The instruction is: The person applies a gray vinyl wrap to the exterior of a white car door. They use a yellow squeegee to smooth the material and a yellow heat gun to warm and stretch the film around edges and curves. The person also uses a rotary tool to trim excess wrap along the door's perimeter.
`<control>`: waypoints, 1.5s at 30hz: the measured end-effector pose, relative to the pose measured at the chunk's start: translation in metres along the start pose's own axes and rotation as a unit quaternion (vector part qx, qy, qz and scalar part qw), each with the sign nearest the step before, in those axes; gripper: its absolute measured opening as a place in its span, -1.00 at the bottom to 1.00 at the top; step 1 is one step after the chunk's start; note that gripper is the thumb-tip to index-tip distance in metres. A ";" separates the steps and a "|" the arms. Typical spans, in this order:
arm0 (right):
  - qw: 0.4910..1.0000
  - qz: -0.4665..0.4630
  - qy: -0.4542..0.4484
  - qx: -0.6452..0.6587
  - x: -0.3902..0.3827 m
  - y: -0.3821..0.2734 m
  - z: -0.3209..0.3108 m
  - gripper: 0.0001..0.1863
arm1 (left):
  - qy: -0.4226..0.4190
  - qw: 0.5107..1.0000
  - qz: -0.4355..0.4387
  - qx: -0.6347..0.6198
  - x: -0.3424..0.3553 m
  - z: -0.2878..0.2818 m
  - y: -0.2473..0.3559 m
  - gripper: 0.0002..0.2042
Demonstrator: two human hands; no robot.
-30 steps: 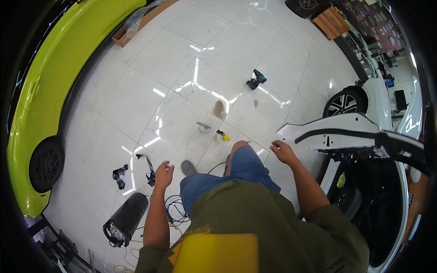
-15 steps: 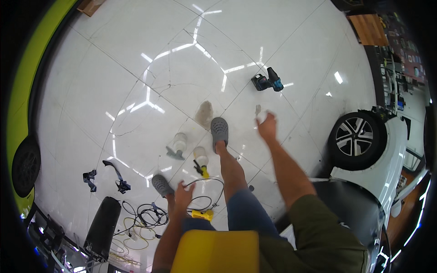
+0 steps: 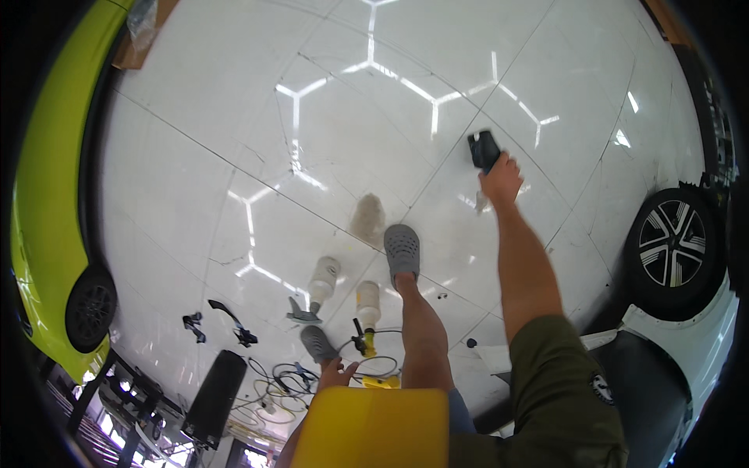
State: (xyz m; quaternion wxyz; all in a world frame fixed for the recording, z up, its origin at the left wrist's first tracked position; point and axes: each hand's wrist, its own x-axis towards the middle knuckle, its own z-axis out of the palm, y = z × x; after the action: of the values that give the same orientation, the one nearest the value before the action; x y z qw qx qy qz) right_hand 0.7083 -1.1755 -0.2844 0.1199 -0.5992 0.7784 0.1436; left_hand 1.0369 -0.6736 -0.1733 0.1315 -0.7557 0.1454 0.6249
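Out on the floor to the right, my right hand (image 3: 503, 181) is closed around a black and teal cordless drill (image 3: 484, 150). Only the drill's dark battery end shows past the fingers. My left hand (image 3: 337, 374) hangs low near my left shoe, its fingers apart and nothing in it, with part of it cut off by a yellow block. Near that hand are a white spray bottle with a grey head (image 3: 323, 279) and another bottle with a yellow and black head (image 3: 367, 303).
A yellow block (image 3: 373, 429) covers the bottom middle. Cables (image 3: 292, 380) lie tangled beside a black cylinder (image 3: 216, 394). Two dark parts (image 3: 226, 316) rest further left. A green car (image 3: 51, 179) stands left, and a white car's wheel (image 3: 676, 243) right.
My right hand has reached forward and taken hold of the drill, which lay free on the floor before. My left hand has dropped lower, partly behind the yellow block. The whole view has shifted.
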 end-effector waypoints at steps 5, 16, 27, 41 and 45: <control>0.965 0.117 0.092 0.214 -0.188 -0.010 -0.034 -0.31 | 0.121 0.968 0.200 0.096 -0.097 -0.062 0.004 -0.18; 0.890 -0.037 0.019 0.454 -0.676 0.053 -0.376 -0.17 | 0.117 0.564 0.729 0.369 -0.383 -0.057 0.054 -0.27; 0.774 -0.018 0.157 0.613 -0.933 0.153 -0.309 -0.22 | -0.250 0.450 0.751 0.413 -0.491 0.056 -0.053 -0.45; 0.431 0.303 0.478 0.703 -1.106 0.518 -0.261 -0.73 | -0.402 0.409 0.656 0.492 -0.635 0.500 -0.073 -0.74; 0.441 0.374 0.576 0.578 -1.222 0.603 -0.281 -0.72 | -0.407 0.322 0.704 0.485 -0.701 0.647 -0.096 -0.73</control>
State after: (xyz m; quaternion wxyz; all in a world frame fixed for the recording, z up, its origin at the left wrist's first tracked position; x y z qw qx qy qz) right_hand 0.4308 -0.0356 0.4641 -0.1027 0.0136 0.7195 -0.6867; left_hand 0.3641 -0.2997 0.3984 0.0282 0.1772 0.8285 0.5304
